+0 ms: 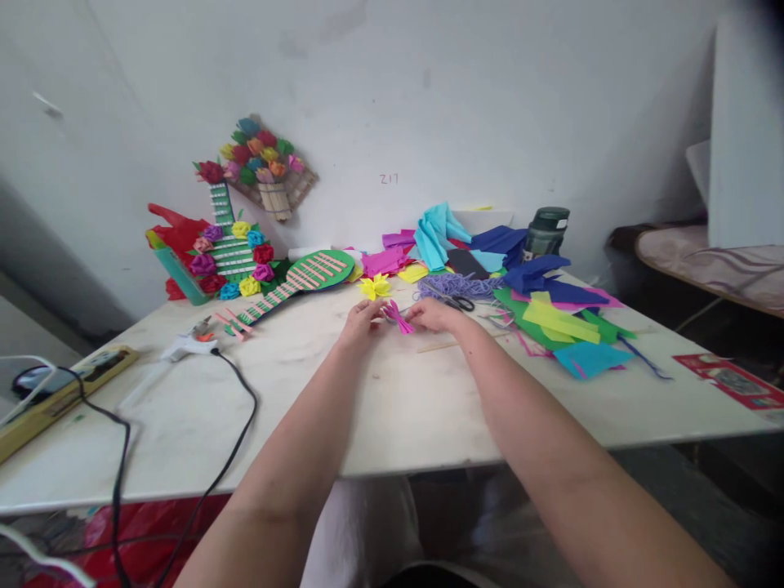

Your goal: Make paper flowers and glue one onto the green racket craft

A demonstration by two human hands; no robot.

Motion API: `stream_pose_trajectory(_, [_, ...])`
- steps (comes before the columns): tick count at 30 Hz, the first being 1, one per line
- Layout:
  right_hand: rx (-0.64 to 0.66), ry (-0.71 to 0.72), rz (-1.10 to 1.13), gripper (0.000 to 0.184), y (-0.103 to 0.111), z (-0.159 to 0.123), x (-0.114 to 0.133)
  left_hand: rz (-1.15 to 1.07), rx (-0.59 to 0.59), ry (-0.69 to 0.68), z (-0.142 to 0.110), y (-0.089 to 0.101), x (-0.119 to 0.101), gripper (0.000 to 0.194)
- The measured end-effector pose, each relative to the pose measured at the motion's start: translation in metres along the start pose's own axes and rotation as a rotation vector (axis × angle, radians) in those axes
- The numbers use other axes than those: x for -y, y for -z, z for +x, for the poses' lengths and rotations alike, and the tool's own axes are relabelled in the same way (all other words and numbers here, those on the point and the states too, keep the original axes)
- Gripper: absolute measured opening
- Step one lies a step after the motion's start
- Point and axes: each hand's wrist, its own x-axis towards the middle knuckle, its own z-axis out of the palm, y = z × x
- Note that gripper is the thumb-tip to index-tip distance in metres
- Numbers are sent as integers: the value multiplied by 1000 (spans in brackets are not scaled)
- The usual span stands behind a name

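The bright pink strip of folded paper [399, 318], drawn in at the middle and flared at its ends, was between the fingertips of both hands, just above the pale, smudged tabletop [422, 416]. The left hand [363, 317] had its fingers bent in a narrow grip at one side of it, and the right hand [434, 314] reached in from the other with its fingers close together; which of them bore the paper, or whether both did, could not be told. The pink piece had its folds and its narrow waist, but its ends did not look spread into petals. Just beyond the left hand lay a yellow paper flower with pointed petals [375, 287], which looked fully opened. Farther back, a green guitar-shaped panel with pink strips across it [318, 271] bore no flowers on its visible face, whereas the upright green panel with white strips [236, 257] was already edged with coloured paper roses. Much material was still loose: the turquoise crumpled sheet [438, 237], the flat yellow pieces [560, 318] and the light blue piece [591, 358]. Beyond the right hand lay a tangle of purple yarn [453, 286] and the black-handled scissors [462, 303], with a thin wooden stick [438, 347] nearer the table's front edge.
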Motion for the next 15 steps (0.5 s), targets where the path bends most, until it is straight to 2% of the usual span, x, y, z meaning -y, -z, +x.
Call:
stream_pose_trajectory(4, [9, 99, -62, 27, -5, 2, 2, -149, 77, -12, -2, -3, -3, 32])
stream_pose_trajectory(10, [42, 160, -39, 33, -10, 4, 8, -187, -83, 67, -2, 1, -10, 45])
stream_pose_trajectory(15, [-18, 221, 25, 31, -15, 7, 6, -205, -118, 66, -2, 5, -12, 41])
